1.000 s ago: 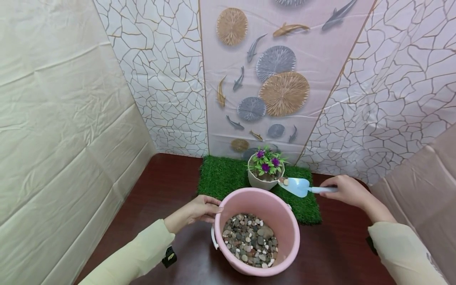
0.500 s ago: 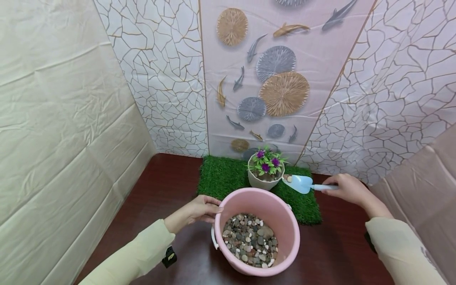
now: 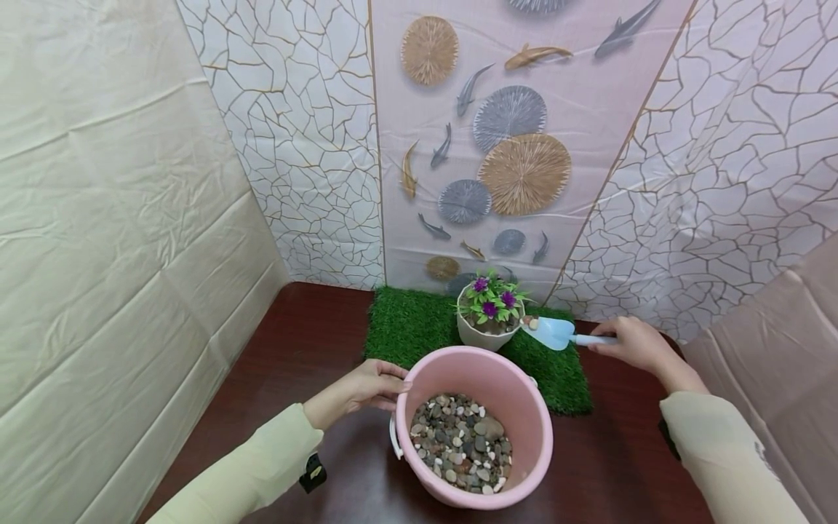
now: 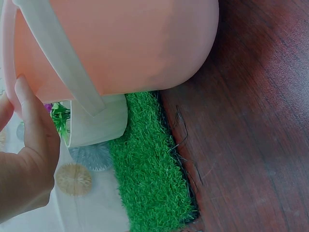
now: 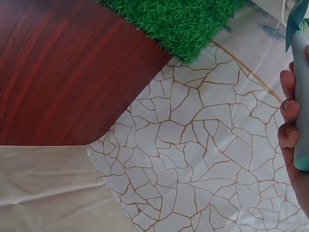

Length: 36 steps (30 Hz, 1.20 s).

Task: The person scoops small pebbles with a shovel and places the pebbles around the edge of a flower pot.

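Note:
My left hand [image 3: 371,386] pinches the left rim of a pink bucket [image 3: 538,437], thumb and fingers on either side of its edge. Pebbles [image 3: 458,444] in grey, brown and white cover the bucket's bottom. In my right hand [image 3: 638,348] is the handle of a light blue trowel [image 3: 552,333], its fingers curled round the grip in the right wrist view. A few pebbles lie at the trowel's tip, which is right at the rim of a white flowerpot [image 3: 483,339]. Purple flowers [image 3: 489,309] with green leaves stand in the pot, over brownish fill.
The pot stands on a green artificial grass mat [image 3: 409,320] at the back of the dark red-brown wooden table [image 3: 314,335]. A white bucket handle [image 4: 63,53] hangs down the bucket's left side. Patterned cloth [image 3: 314,145] covers the wall close behind.
The trowel first drew back slightly to the right from the pot, then rose a little, still with pebbles at its tip. My left hand and the bucket have stayed in place.

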Motion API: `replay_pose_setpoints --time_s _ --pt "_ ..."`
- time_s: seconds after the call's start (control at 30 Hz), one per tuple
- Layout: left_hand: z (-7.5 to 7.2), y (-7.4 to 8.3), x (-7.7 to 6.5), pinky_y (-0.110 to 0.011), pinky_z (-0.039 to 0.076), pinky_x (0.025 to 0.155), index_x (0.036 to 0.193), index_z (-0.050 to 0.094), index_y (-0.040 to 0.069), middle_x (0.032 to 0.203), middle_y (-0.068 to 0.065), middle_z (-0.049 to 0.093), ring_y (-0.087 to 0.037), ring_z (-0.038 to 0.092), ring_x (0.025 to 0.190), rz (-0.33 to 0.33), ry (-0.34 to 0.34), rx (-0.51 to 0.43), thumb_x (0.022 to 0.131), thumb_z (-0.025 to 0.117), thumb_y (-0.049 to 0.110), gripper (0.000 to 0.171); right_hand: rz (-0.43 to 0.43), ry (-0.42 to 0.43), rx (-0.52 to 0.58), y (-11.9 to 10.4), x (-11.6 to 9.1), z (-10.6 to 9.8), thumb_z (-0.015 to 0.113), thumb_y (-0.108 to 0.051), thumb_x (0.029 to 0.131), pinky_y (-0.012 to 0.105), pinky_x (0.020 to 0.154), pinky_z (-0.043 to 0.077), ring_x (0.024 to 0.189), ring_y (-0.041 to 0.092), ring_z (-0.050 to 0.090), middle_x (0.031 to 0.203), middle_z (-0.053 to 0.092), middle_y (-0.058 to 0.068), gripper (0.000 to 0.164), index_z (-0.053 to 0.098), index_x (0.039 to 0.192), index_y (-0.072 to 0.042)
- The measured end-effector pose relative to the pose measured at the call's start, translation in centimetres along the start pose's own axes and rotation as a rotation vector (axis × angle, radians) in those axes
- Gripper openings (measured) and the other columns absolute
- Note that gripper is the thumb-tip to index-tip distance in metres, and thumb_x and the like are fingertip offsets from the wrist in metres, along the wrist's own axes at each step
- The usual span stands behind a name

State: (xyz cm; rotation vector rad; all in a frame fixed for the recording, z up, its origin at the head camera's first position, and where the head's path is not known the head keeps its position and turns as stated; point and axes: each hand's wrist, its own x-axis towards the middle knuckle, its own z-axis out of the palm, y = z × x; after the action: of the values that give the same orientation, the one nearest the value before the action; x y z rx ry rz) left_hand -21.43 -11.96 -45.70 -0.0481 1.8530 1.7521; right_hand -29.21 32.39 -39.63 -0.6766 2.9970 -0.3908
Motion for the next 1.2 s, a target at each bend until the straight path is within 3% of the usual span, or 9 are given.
replay_pose_setpoints --time_s 0.27,0.53,0.7,0.97,1.2 --pt "0.1 -0.1 0.0 -0.023 0.059 0.065 0.125 0.052 -0.010 0.115 -0.027 0.063 -0.012 0.067 0.078 0.012 -0.003 0.001 0.089 0.062 0.007 0.042 0.026 -0.004 -0.025 0.0 0.7 0.4 0.070 -0.018 0.083 0.026 0.051 0.034 0.053 0.011 0.043 0.070 0.066 0.000 0.018 0.072 0.090 -0.001" --pt "0.1 0.0 0.0 -0.025 0.060 0.065 0.125 0.054 -0.010 0.102 -0.016 0.070 -0.013 0.068 0.077 0.004 0.009 -0.003 0.088 0.062 0.007 0.041 0.037 -0.002 -0.036 0.0 1.3 0.5 0.069 -0.019 0.084 0.026 0.050 0.032 0.051 0.011 0.041 0.066 0.062 -0.001 0.020 0.072 0.091 -0.001" --pt "0.0 0.0 0.1 -0.025 0.060 0.065 0.125 0.054 -0.009 0.103 -0.016 0.070 -0.017 0.069 0.083 0.002 0.011 -0.004 0.088 0.062 0.007 0.041 0.033 0.010 -0.033 -0.2 1.8 0.6 0.069 -0.018 0.083 0.026 0.051 0.032 0.053 0.012 0.041 0.068 0.063 0.001 0.018 0.072 0.089 -0.002" --pt "0.1 0.1 0.0 -0.024 0.060 0.064 0.125 0.053 -0.010 0.104 -0.017 0.069 -0.011 0.067 0.074 0.001 0.010 -0.004 0.089 0.062 0.006 0.041 0.042 0.023 -0.030 -0.7 2.6 0.4 0.069 -0.017 0.083 0.027 0.050 0.034 0.053 0.012 0.044 0.072 0.068 0.005 0.017 0.073 0.089 -0.001" --pt "0.1 0.0 0.0 -0.025 0.060 0.065 0.125 0.053 -0.010 0.109 -0.022 0.067 -0.011 0.067 0.073 -0.005 0.005 0.000 0.088 0.062 0.006 0.042 0.062 -0.015 -0.056 -1.4 4.0 0.4 0.068 -0.015 0.083 0.026 0.048 0.033 0.051 0.013 0.041 0.068 0.064 0.004 0.013 0.071 0.086 -0.003"
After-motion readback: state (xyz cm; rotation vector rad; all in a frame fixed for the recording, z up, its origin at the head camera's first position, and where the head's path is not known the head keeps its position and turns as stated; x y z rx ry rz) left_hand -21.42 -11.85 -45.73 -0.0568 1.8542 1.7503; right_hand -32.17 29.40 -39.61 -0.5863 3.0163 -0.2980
